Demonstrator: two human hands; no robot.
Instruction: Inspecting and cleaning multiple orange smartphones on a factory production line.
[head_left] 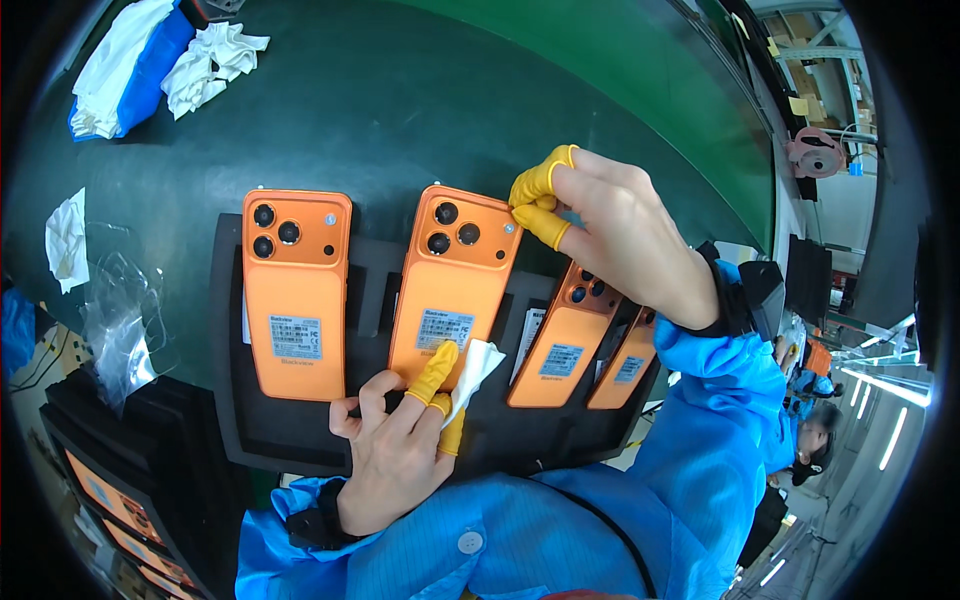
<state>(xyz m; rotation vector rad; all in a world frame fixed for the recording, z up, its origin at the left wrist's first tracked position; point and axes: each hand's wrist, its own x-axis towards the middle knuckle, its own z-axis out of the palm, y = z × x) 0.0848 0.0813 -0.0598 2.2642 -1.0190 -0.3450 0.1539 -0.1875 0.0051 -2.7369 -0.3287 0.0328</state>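
An orange smartphone (pixel 455 270) lies back side up and slightly tilted on a black foam tray (pixel 375 420), showing its camera lenses and a label. My left hand (pixel 395 455) wears yellow finger cots and has a folded white wipe (pixel 478 372) clamped between its fingers. Its index fingertip presses on the phone's lower back, by the label. At the phone's upper right corner, my right hand (pixel 625 205), also in yellow finger cots, pinches thumb and finger together; whether they hold the edge or some small piece is hidden.
Other orange phones stand in the tray, one to the left (pixel 297 370) and two to the right. Black trays with phones (pixel 115 500) are stacked at lower left. A blue pack of white wipes (pixel 155 75), crumpled wipes (pixel 212 65) and clear plastic film (pixel 125 320) lie leftward on the green table.
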